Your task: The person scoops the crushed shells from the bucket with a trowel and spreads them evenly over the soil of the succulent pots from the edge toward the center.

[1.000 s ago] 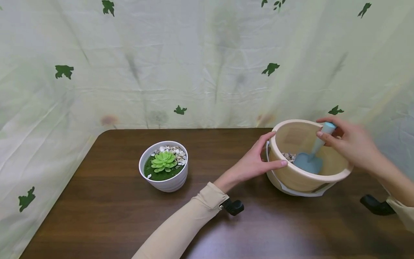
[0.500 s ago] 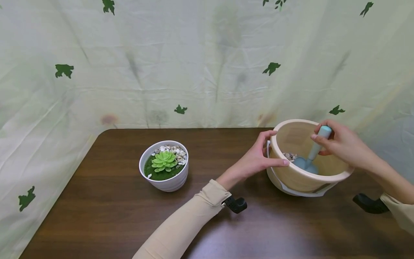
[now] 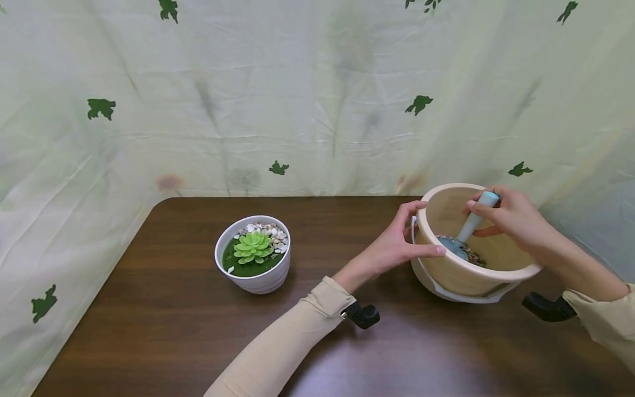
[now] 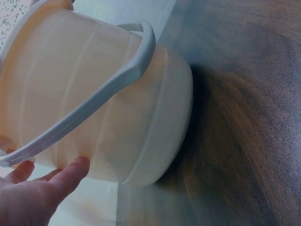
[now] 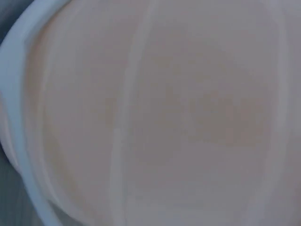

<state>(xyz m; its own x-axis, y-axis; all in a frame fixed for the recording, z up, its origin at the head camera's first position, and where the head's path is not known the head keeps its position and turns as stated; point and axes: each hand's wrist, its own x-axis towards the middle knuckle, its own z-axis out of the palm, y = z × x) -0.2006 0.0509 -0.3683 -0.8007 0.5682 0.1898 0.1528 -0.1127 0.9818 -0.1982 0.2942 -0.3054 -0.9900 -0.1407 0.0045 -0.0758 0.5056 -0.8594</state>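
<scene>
The beige bucket (image 3: pixel 471 270) stands near the right edge of the tabletop (image 3: pixel 317 342), tipped slightly, its pale handle (image 4: pixel 89 106) folded down against its wall. The left hand (image 3: pixel 397 248) steadies it, fingers nearly straight, thumb along the outer wall and fingertips at the rim. The right hand (image 3: pixel 513 220) has its grip pinched around the top of the blue trowel (image 3: pixel 468 229), whose blade is dug into the pebbles (image 3: pixel 471 255) at the bottom.

The bucket looks like thin, stiff plastic, probably light and apt to slide or tip on the smooth wood, so it is best held at the rim or wall. The trowel seems rigid and light; its rounded handle end suits a finger pinch. The pebbles are loose and would likely spill easily off the blade.

Most of the blade and pebble bed is hidden by the bucket's near wall. The right wrist view shows only blurred beige plastic. A white pot (image 3: pixel 253 275) with a green succulent (image 3: pixel 252 246) sits well apart, toward the tabletop's left edge.
</scene>
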